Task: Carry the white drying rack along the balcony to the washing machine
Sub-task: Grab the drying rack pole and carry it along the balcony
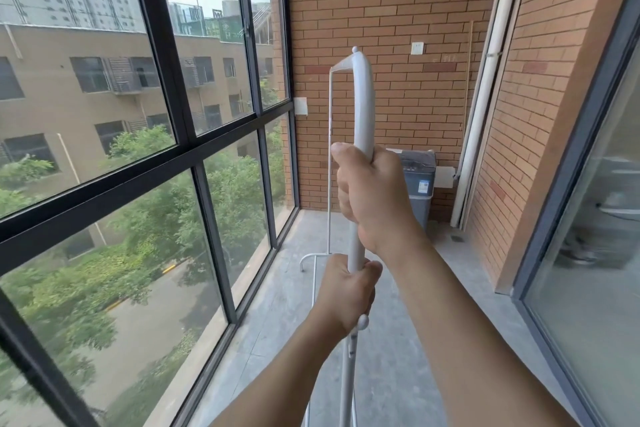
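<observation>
The white drying rack (pixel 364 104) stands end-on in front of me, its near upright tube running up the middle of the view and bending over at the top. My right hand (pixel 372 198) is wrapped around that tube high up. My left hand (pixel 348 291) grips the same tube just below it, above a small white knob. The rack's far thin post and curved foot show further along the floor. The grey washing machine (pixel 420 184) stands against the brick end wall, partly hidden behind my right hand.
Dark-framed floor-to-ceiling windows (pixel 214 163) line the left side. A brick wall with white pipes (pixel 485 107) and a glass sliding door (pixel 595 218) close the right. The grey concrete floor (pixel 426 305) runs between them to the end wall.
</observation>
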Demonstrator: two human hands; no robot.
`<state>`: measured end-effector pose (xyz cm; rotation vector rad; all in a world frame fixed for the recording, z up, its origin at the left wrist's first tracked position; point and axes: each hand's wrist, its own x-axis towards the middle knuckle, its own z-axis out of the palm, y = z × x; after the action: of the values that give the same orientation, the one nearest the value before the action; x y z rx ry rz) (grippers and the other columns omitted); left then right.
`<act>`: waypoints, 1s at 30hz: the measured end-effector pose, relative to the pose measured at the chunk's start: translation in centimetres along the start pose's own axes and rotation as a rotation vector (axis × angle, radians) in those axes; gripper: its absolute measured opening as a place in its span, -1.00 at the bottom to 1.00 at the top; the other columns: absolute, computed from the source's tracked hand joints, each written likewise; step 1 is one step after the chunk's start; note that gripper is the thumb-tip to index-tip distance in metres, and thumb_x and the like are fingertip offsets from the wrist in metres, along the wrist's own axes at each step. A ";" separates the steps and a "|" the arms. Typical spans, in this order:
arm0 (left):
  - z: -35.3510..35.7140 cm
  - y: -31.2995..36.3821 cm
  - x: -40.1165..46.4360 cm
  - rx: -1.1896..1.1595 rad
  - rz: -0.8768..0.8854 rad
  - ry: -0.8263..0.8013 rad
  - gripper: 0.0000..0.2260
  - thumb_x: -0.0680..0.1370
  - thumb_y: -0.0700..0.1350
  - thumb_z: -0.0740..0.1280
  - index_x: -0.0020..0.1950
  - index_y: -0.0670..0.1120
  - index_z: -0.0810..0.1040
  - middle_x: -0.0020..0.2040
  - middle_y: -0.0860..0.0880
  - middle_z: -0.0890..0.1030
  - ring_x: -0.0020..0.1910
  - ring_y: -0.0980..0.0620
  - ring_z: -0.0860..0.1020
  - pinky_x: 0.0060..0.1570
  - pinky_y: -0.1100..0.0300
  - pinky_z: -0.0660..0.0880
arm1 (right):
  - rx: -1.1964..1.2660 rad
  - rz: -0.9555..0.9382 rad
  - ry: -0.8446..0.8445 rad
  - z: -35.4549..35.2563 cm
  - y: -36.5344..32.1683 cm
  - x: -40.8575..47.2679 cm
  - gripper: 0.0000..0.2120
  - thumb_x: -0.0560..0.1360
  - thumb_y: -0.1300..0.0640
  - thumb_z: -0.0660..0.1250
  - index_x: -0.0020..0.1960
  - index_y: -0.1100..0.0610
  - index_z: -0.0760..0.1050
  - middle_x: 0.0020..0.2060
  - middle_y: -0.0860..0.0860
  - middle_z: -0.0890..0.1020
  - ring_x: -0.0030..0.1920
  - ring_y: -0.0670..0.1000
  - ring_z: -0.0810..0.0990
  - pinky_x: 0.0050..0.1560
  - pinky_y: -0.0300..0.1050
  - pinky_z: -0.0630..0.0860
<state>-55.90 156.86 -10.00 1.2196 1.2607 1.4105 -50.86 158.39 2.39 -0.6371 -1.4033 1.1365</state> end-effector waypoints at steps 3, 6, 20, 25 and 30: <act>-0.5 -0.2 2.0 0.011 0.007 0.000 -0.75 0.34 -0.15 0.23 -0.46 -0.27 0.29 -0.52 -0.09 0.26 -0.59 0.01 0.18 -0.53 0.18 0.13 | 0.002 -0.001 0.000 0.2 1.0 1.8 -0.52 0.51 0.06 0.28 -0.58 0.00 0.32 -0.61 -0.14 0.23 -0.62 -0.11 0.17 -0.54 -0.23 0.15; -0.7 -0.5 4.3 0.015 0.005 0.007 -0.77 0.34 -0.14 0.23 -0.45 -0.22 0.28 -0.53 -0.08 0.26 -0.60 0.00 0.17 -0.55 0.22 0.13 | 0.006 0.001 -0.004 0.3 1.9 3.9 -0.50 0.51 0.06 0.28 -0.60 0.01 0.31 -0.61 -0.13 0.22 -0.61 -0.10 0.16 -0.54 -0.23 0.14; 0.7 -1.3 12.9 0.009 0.013 0.026 -0.75 0.35 -0.15 0.23 -0.48 -0.12 0.21 -0.52 -0.07 0.24 -0.59 0.01 0.15 -0.54 0.23 0.13 | -0.012 -0.010 -0.003 -2.0 5.5 12.2 -0.57 0.42 -0.02 0.29 -0.57 0.02 0.28 -0.57 -0.07 0.20 -0.57 -0.03 0.15 -0.47 -0.17 0.14; 0.7 -1.7 15.7 -0.003 0.001 0.032 -0.70 0.37 -0.14 0.25 -0.52 -0.07 0.22 -0.55 -0.06 0.24 -0.61 0.01 0.17 -0.54 0.25 0.15 | 0.004 -0.015 -0.032 -2.3 6.5 14.5 -0.49 0.51 0.07 0.28 -0.61 0.03 0.29 -0.63 -0.14 0.22 -0.62 -0.08 0.16 -0.53 -0.22 0.15; -0.2 -2.1 18.4 -0.008 0.005 0.003 -0.73 0.37 -0.12 0.24 -0.47 -0.17 0.26 -0.51 -0.09 0.26 -0.58 0.02 0.18 -0.53 0.22 0.13 | 0.010 -0.010 -0.018 -1.8 7.5 16.8 -0.45 0.54 0.13 0.27 -0.61 0.03 0.27 -0.64 -0.14 0.23 -0.65 -0.12 0.17 -0.59 -0.27 0.15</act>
<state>-58.90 175.18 -9.96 1.2161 1.2538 1.4206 -54.10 176.61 2.62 -0.6135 -1.4135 1.1433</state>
